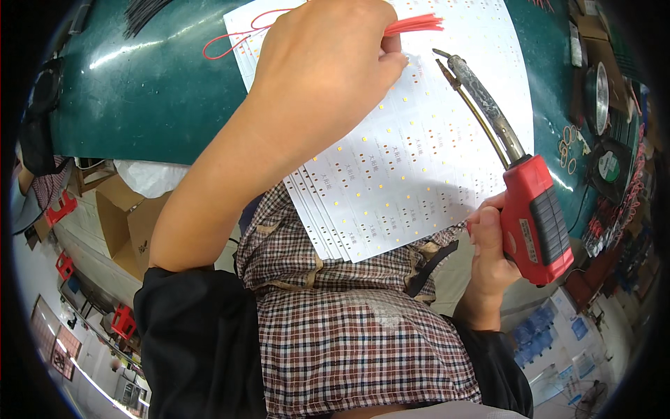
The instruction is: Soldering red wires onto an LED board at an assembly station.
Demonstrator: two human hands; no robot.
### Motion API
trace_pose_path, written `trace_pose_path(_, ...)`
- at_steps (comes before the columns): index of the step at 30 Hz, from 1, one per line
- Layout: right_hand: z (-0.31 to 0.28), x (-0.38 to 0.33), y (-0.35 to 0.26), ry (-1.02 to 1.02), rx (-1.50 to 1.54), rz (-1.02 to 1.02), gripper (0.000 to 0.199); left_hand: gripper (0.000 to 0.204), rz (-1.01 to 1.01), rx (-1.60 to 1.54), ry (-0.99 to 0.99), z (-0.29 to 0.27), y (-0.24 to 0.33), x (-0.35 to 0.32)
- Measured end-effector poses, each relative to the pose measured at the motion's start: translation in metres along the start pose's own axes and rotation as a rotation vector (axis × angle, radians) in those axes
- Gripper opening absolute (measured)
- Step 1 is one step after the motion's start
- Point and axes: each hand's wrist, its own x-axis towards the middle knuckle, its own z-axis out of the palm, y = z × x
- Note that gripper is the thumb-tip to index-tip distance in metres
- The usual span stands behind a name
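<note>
My left hand is closed around a bundle of thin red wires, whose ends stick out to its right. Looped red wire trails from its other side. Beneath that hand lies a stack of white LED circuit board sheets, dotted with small yellow chips and copper pads. My right hand grips a red and black soldering gun. Its metal barrel and thin feed tube point up and left, with the tip over the top sheet, right of my left hand.
The sheets overhang the near edge of a green table. Dark wires lie at the far left. Tan rings, a metal bowl and red wires crowd the right. A cardboard box stands below left; another person's arm shows beyond.
</note>
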Motion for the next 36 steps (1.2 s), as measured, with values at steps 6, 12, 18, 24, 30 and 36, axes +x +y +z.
trace_pose_path(6,0.001,0.005,-0.003,0.062,0.088,0.049,0.020,0.021,-0.215,-0.007,0.001,0.000,0.013,0.010)
trace_pose_path(12,0.001,0.006,-0.005,0.078,0.081,0.067,0.020,0.019,0.055,0.183,0.199,0.006,0.014,-0.005)
trace_pose_path(18,0.001,0.005,-0.007,0.070,0.048,0.107,0.021,0.020,0.051,0.155,0.151,0.017,-0.001,0.005)
trace_pose_path(24,-0.003,0.006,-0.005,-0.010,-0.055,0.055,0.021,0.021,0.056,0.125,0.146,0.022,-0.009,0.005)
trace_pose_path(30,-0.005,0.009,0.000,-0.083,-0.098,-0.034,0.020,0.020,0.065,0.136,0.143,0.021,-0.008,0.004)
trace_pose_path(36,-0.005,0.005,-0.007,-0.042,0.000,0.137,0.019,0.020,0.081,0.151,0.162,0.022,-0.009,0.003)
